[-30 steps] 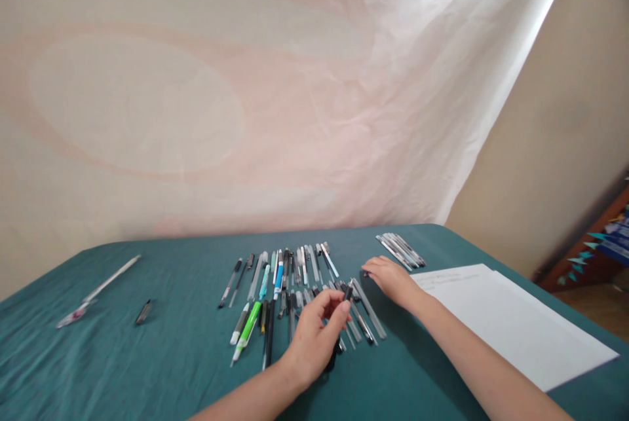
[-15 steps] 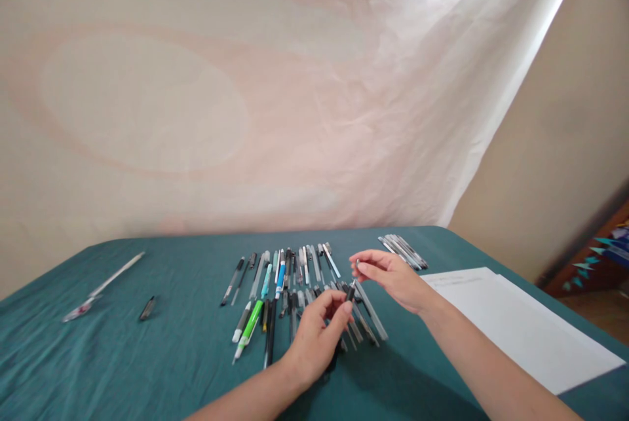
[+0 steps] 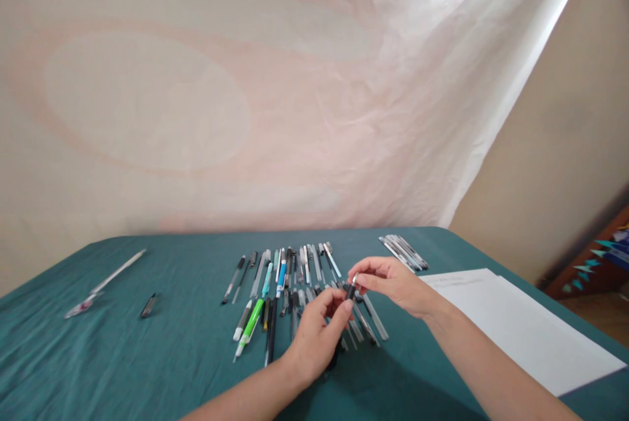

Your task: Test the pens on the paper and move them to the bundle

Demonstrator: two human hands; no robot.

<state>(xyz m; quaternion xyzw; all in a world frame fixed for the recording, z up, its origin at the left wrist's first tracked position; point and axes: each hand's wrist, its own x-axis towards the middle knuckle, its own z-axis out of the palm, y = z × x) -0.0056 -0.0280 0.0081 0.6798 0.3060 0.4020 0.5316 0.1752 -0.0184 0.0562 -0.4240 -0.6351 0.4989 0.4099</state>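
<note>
My left hand [image 3: 322, 329] is closed around a pen [image 3: 350, 292] with a black grip, its front end pointing up and away from me. At that end sits a small silver cone-shaped tip [image 3: 354, 279]. Thumb and fingers of my right hand [image 3: 386, 283] pinch this tip against the pen. Most of the barrel is hidden by my left hand. Below and behind my hands lie many pens in two rough rows, among them a green pen [image 3: 249, 329], a blue and white pen [image 3: 280, 277] and a black pen [image 3: 270, 336].
White paper sheets [image 3: 521, 329] lie on the right of the green tablecloth [image 3: 191, 368]. A bundle of pens [image 3: 403, 252] rests at the back right. On the left are a small dark clear piece [image 3: 148, 306] and a long white wrapper-like strip [image 3: 118, 272]. A pale sheet hangs behind.
My right hand has come down and slightly left, bringing the small silver tip onto the pen's end. My left hand has stayed nearly still, holding the pen.
</note>
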